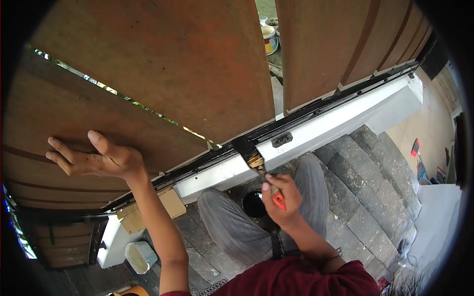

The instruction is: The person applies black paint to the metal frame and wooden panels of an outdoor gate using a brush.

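Red at the end of its handle, a paintbrush [256, 163] is pinched between the thumb and fingers of the right hand [282, 197]. The red end pokes out by the palm. The brush's black hairs are on the other side, past the fingertips, touching the black metal rail [316, 114] along the bottom edge of the brown panels [177, 64]. The left hand [101, 158] is spread, its thumb apart from its fingers, well away from the brush. It is over a brown panel, near that panel's bottom edge; I cannot tell if it touches. A round black pot [247, 212] sits between the 2 knees, near the front edge of the white ledge [215, 176].
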Available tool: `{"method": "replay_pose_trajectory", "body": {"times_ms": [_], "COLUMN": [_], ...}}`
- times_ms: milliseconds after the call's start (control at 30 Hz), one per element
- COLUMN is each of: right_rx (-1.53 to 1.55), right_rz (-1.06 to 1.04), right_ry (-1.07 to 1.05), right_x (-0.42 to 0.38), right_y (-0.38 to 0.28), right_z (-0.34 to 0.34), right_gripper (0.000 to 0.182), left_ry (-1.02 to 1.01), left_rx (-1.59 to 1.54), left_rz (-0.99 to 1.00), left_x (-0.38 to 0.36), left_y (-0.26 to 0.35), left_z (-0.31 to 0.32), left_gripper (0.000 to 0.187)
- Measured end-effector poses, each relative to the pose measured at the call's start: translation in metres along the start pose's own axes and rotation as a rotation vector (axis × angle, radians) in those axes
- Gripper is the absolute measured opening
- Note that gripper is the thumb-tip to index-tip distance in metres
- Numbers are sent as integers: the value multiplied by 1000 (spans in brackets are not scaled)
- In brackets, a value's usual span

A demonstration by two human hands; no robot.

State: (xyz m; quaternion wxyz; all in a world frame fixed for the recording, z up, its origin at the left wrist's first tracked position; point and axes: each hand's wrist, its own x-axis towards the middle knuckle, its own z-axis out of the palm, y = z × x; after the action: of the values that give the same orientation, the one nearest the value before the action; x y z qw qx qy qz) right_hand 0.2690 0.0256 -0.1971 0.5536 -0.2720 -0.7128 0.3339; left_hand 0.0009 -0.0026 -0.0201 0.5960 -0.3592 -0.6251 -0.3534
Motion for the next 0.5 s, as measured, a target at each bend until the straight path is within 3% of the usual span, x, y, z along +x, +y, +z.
{"method": "replay_pose_trajectory", "body": {"times_ms": [200,267,333,500], "right_rx": [-142,-41,72,-21], "right_rz": [-13,-71,-46,53], "right_ry": [95,-2,-49,46], "right_x": [0,-3,-4,14], "right_y": [12,3,-4,8], "right_z": [-11,4,8,-21], "right_gripper": [24,24,23,22], "left_ry": [9,19,17,35], "left_rx": [-12,0,0,-11], "left_rz": [-2,20,29,20], "left_x": [-1,-2,-2,-1], "left_y": [-1,-3,-5,-1], "left_z": [3,4,3,3], "left_gripper": [63,63,63,64]}}
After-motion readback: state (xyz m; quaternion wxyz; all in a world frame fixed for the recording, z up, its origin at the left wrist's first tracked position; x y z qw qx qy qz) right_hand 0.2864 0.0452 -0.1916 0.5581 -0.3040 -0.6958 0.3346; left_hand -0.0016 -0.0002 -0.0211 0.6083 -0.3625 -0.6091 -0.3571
